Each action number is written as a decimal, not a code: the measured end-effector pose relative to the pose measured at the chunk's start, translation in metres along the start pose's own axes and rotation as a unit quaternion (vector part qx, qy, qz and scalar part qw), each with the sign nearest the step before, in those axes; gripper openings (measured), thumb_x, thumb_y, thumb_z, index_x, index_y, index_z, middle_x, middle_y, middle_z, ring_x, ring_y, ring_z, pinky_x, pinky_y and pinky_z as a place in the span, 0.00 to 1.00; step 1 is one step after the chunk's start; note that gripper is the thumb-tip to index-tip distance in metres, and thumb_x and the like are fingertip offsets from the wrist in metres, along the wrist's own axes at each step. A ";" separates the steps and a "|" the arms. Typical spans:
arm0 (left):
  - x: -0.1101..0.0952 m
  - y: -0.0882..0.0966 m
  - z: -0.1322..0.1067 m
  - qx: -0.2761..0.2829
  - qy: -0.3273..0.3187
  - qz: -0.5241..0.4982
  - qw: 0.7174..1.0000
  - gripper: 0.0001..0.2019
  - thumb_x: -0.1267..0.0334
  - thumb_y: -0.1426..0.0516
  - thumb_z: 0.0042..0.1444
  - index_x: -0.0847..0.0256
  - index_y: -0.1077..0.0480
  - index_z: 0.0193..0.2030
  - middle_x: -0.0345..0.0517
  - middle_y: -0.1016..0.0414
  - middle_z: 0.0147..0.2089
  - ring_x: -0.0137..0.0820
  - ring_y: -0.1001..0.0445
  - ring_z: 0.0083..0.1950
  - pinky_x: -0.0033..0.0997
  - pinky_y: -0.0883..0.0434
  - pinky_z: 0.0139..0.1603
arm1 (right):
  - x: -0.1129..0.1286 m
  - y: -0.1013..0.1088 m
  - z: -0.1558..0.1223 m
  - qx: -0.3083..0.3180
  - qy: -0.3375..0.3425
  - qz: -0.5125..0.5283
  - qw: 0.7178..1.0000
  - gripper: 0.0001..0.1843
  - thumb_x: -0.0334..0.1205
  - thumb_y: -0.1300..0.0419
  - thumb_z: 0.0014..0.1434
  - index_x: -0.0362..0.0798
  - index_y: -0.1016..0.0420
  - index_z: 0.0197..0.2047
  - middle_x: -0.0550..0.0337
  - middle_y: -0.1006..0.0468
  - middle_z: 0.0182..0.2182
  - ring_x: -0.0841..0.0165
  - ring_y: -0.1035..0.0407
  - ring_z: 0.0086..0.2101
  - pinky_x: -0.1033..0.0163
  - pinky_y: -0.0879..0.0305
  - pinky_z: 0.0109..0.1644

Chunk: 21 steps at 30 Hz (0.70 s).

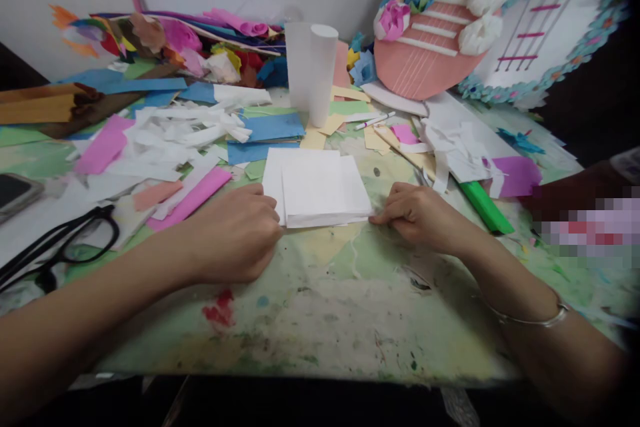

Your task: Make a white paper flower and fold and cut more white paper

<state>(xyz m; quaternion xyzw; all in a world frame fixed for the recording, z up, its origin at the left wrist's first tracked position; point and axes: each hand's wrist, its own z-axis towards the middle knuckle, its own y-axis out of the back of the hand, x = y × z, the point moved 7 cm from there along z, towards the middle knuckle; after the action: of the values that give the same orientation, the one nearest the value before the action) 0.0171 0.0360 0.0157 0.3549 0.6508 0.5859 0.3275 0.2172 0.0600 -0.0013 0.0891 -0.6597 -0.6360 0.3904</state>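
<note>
Folded white paper (320,187) lies in overlapping layers on the table in front of me, a narrow fold along its near edge. My left hand (243,233) is closed at the paper's left side, knuckles up; its fingertips are hidden, so what it grips, if anything, does not show. At the near right corner, my right hand (413,217) is closed, with its fingertips pinching the paper's edge. A bracelet (535,321) circles my right wrist. Behind the paper stand a rolled white paper tube (323,77) and an upright white sheet (298,67).
White paper strips (180,133) and blue paper (273,130) lie behind my left hand. Eyeglasses (90,233) and a phone (17,195) are at left. Scissors (407,157) and a green strip (485,207) lie right. Paper guitar (425,63) leans behind. Another person's arm (565,190) reaches in.
</note>
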 end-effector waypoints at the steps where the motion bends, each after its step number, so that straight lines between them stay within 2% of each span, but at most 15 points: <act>1: 0.000 0.004 0.000 -0.024 -0.003 -0.005 1.000 0.10 0.71 0.48 0.47 0.60 0.36 0.17 0.45 0.35 0.18 0.32 0.38 0.24 0.39 0.40 0.33 | 0.000 0.001 0.001 -0.006 0.002 0.014 1.000 0.21 0.21 0.47 0.47 0.50 0.16 0.32 0.58 0.21 0.23 0.64 0.32 0.31 0.62 0.37 0.32; 3: -0.001 0.014 -0.002 -0.095 -0.007 -0.031 0.995 0.09 0.70 0.48 0.48 0.60 0.33 0.19 0.45 0.34 0.20 0.32 0.38 0.25 0.38 0.38 0.32 | 0.003 0.004 0.002 -0.028 0.014 0.026 0.999 0.21 0.21 0.48 0.47 0.49 0.17 0.32 0.57 0.20 0.25 0.64 0.32 0.33 0.61 0.35 0.34; 5: -0.005 0.020 -0.002 -0.153 -0.027 -0.063 0.986 0.08 0.69 0.48 0.51 0.60 0.28 0.27 0.48 0.29 0.27 0.34 0.34 0.30 0.38 0.35 0.34 | 0.006 0.007 0.002 -0.052 0.026 0.034 0.998 0.21 0.21 0.48 0.48 0.50 0.17 0.33 0.57 0.20 0.27 0.64 0.31 0.34 0.60 0.34 0.37; 8: -0.015 0.011 0.003 -0.165 -0.084 -0.050 0.981 0.10 0.68 0.47 0.56 0.60 0.27 0.43 0.52 0.24 0.44 0.40 0.29 0.46 0.42 0.31 0.46 | 0.011 0.006 0.002 -0.076 0.044 0.046 0.995 0.20 0.24 0.47 0.52 0.51 0.18 0.39 0.56 0.21 0.33 0.64 0.31 0.37 0.58 0.33 0.40; 11: -0.017 -0.004 0.012 -0.163 -0.101 0.006 0.982 0.13 0.68 0.48 0.60 0.62 0.30 0.50 0.55 0.26 0.54 0.44 0.32 0.56 0.48 0.33 0.54 | 0.014 -0.001 0.002 -0.069 0.061 0.038 0.995 0.17 0.28 0.45 0.57 0.51 0.20 0.45 0.53 0.23 0.38 0.63 0.32 0.40 0.55 0.32 0.43; 15: -0.009 -0.012 0.015 -0.178 -0.071 0.023 0.981 0.12 0.68 0.49 0.62 0.64 0.29 0.49 0.56 0.25 0.52 0.42 0.29 0.53 0.45 0.32 0.51 | 0.011 -0.008 0.003 -0.072 0.068 0.024 0.995 0.13 0.34 0.42 0.60 0.49 0.21 0.47 0.51 0.26 0.40 0.63 0.34 0.42 0.54 0.32 0.46; 18: -0.005 -0.014 0.013 -0.169 -0.065 0.016 0.983 0.12 0.68 0.49 0.62 0.64 0.27 0.48 0.55 0.23 0.48 0.38 0.26 0.47 0.40 0.29 0.48 | 0.009 -0.008 0.003 -0.094 0.075 0.019 0.993 0.11 0.35 0.41 0.60 0.50 0.22 0.45 0.51 0.26 0.40 0.63 0.34 0.42 0.54 0.32 0.46; 21: -0.003 -0.012 0.011 -0.178 -0.066 0.023 0.981 0.12 0.68 0.49 0.62 0.65 0.26 0.46 0.54 0.22 0.47 0.37 0.25 0.45 0.39 0.28 0.46 | 0.015 -0.008 0.004 -0.117 0.107 -0.014 0.987 0.13 0.35 0.43 0.61 0.49 0.24 0.48 0.51 0.25 0.41 0.62 0.34 0.42 0.54 0.33 0.46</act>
<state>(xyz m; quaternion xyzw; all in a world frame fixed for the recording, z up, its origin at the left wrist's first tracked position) 0.0274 0.0388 0.0025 0.3436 0.5045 0.6752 0.4142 0.2012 0.0519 -0.0022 0.1196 -0.5341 -0.7010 0.4571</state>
